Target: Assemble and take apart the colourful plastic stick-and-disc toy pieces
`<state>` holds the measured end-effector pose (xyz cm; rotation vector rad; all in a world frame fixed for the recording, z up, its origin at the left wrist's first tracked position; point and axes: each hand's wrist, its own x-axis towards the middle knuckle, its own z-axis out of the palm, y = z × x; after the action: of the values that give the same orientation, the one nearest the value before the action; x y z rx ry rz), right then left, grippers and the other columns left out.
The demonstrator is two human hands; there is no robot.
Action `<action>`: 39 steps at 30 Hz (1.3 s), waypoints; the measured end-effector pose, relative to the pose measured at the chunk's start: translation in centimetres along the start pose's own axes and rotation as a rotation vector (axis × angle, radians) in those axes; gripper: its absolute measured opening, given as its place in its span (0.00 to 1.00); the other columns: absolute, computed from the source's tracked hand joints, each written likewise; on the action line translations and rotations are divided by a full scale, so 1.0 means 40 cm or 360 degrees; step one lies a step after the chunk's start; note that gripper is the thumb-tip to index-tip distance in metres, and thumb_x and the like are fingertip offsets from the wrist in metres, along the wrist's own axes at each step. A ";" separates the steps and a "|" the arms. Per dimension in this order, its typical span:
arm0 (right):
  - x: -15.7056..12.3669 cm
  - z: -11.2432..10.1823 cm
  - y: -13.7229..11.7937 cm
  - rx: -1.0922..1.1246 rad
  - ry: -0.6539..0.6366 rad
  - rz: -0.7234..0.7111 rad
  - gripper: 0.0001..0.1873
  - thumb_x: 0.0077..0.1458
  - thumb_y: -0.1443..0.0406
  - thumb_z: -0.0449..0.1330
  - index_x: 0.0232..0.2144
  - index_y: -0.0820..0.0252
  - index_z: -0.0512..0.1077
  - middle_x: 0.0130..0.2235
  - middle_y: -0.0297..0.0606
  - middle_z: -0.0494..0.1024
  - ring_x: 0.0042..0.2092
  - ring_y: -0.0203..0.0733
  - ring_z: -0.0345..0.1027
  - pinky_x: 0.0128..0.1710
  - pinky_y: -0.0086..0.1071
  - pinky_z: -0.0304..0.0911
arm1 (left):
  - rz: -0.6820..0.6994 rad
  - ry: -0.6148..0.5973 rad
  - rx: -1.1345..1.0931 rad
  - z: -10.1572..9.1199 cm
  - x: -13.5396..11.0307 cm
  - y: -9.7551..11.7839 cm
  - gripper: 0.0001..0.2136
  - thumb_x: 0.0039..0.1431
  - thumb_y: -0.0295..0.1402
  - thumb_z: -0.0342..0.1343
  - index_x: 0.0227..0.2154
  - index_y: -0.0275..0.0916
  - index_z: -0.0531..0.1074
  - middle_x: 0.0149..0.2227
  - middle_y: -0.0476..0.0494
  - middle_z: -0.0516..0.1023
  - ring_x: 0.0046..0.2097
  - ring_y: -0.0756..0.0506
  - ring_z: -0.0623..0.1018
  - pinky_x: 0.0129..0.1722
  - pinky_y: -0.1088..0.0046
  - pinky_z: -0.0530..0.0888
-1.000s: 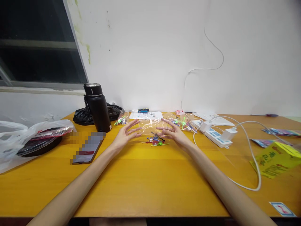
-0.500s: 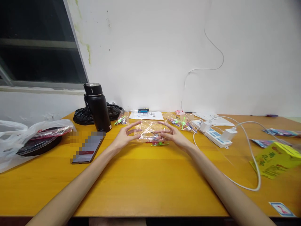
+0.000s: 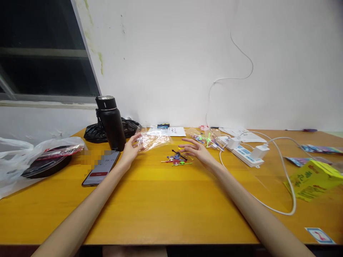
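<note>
My left hand (image 3: 130, 147) is closed on the near end of a crinkled clear plastic bag (image 3: 153, 139), lifted just above the yellow wooden table (image 3: 160, 200), right beside a black flask (image 3: 110, 122). My right hand (image 3: 195, 149) hovers open with its fingers spread, just right of a small heap of coloured plastic pieces (image 3: 177, 159) lying loose on the table. The two hands are apart, with the pieces between them.
A phone (image 3: 101, 168) lies near my left forearm. A black bag (image 3: 94, 131) sits behind the flask, a white bag over a dark round thing (image 3: 34, 159) at far left. More small packets (image 3: 207, 139), a white power strip (image 3: 248, 154) with cables and yellow packaging (image 3: 312, 178) lie to the right.
Both hands were together at the clear bag over the pieces. My left hand has since carried the bag off to the left, toward the flask, leaving the pieces uncovered; my right hand let go.
</note>
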<state>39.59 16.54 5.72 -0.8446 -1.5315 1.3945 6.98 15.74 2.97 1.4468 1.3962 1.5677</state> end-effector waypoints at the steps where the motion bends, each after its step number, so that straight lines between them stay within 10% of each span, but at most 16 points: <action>1: 0.002 -0.002 0.003 -0.0026 0.0024 -0.0001 0.25 0.55 0.60 0.67 0.54 0.56 0.72 0.50 0.45 0.82 0.46 0.41 0.79 0.49 0.37 0.73 | -0.0002 0.0053 0.0114 -0.008 0.008 -0.014 0.28 0.52 0.27 0.60 0.58 0.43 0.68 0.64 0.35 0.68 0.57 0.35 0.76 0.53 0.56 0.77; 11: 0.036 -0.041 0.042 -0.0274 0.0415 -0.0009 0.13 0.52 0.63 0.62 0.41 0.60 0.77 0.38 0.39 0.83 0.35 0.37 0.75 0.43 0.33 0.70 | 0.0052 0.0162 0.0779 -0.017 0.019 -0.051 0.26 0.50 0.25 0.57 0.55 0.37 0.68 0.73 0.31 0.48 0.71 0.28 0.53 0.69 0.46 0.53; 18: 0.028 -0.054 0.069 -0.1067 0.0467 -0.0279 0.11 0.57 0.65 0.56 0.39 0.60 0.77 0.40 0.42 0.82 0.42 0.44 0.75 0.46 0.38 0.66 | 0.0109 0.0063 0.0965 -0.007 0.005 -0.054 0.27 0.54 0.30 0.56 0.59 0.37 0.65 0.72 0.33 0.53 0.71 0.27 0.53 0.69 0.44 0.52; 22: 0.017 -0.040 0.075 -0.1382 0.0350 -0.0297 0.11 0.59 0.63 0.57 0.39 0.61 0.77 0.40 0.42 0.80 0.38 0.43 0.71 0.40 0.35 0.64 | 0.0506 -0.0060 0.1022 0.006 -0.019 -0.024 0.24 0.59 0.28 0.50 0.60 0.38 0.64 0.67 0.36 0.62 0.69 0.35 0.60 0.70 0.51 0.55; 28: 0.018 -0.027 0.091 -0.1453 0.0239 -0.0291 0.13 0.60 0.59 0.60 0.41 0.62 0.76 0.38 0.41 0.78 0.36 0.42 0.69 0.37 0.33 0.62 | 0.0783 -0.0426 0.1118 0.024 -0.033 -0.031 0.16 0.60 0.27 0.49 0.51 0.39 0.71 0.63 0.37 0.67 0.66 0.37 0.65 0.68 0.53 0.61; 39: 0.023 -0.019 0.112 -0.1389 0.0138 -0.0329 0.12 0.61 0.58 0.59 0.40 0.59 0.76 0.39 0.39 0.78 0.38 0.42 0.69 0.39 0.33 0.62 | 0.0801 -0.0339 0.1231 0.005 -0.004 -0.087 0.17 0.60 0.22 0.46 0.49 0.37 0.72 0.65 0.34 0.65 0.69 0.36 0.61 0.67 0.49 0.62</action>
<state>39.61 18.31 1.42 -1.1815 -2.1071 0.4892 6.44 16.64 -0.36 2.4973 1.6791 1.1007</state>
